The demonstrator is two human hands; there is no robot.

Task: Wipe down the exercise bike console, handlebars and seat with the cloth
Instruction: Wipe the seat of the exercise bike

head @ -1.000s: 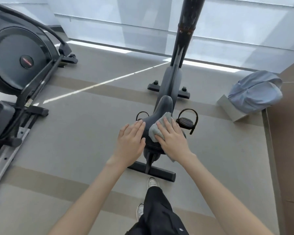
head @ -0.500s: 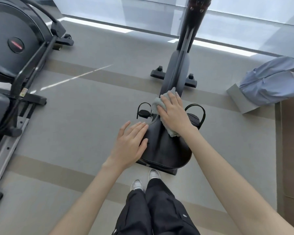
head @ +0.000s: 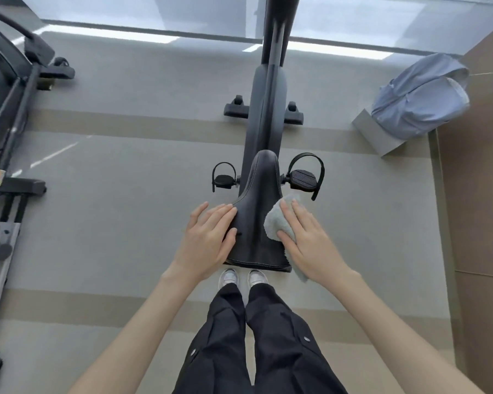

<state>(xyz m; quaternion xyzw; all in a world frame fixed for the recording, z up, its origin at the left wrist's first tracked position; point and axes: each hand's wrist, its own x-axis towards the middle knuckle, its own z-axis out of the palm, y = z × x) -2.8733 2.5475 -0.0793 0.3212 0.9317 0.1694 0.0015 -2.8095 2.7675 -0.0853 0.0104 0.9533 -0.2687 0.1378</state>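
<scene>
The left hand (head: 208,237) lies flat, fingers straight, against the left edge of the black seat (head: 258,217), grasping nothing. The right hand (head: 310,243), fingers also extended, presses the grey cloth (head: 276,223) onto the seat's right side. A pedal (head: 302,179) sits just beyond the cloth; a blue garment (head: 419,100) lies well apart, far right.

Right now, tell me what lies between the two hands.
In the head view, the black seat lies between the left hand and right hand; the cloth sits under the right hand.
</scene>
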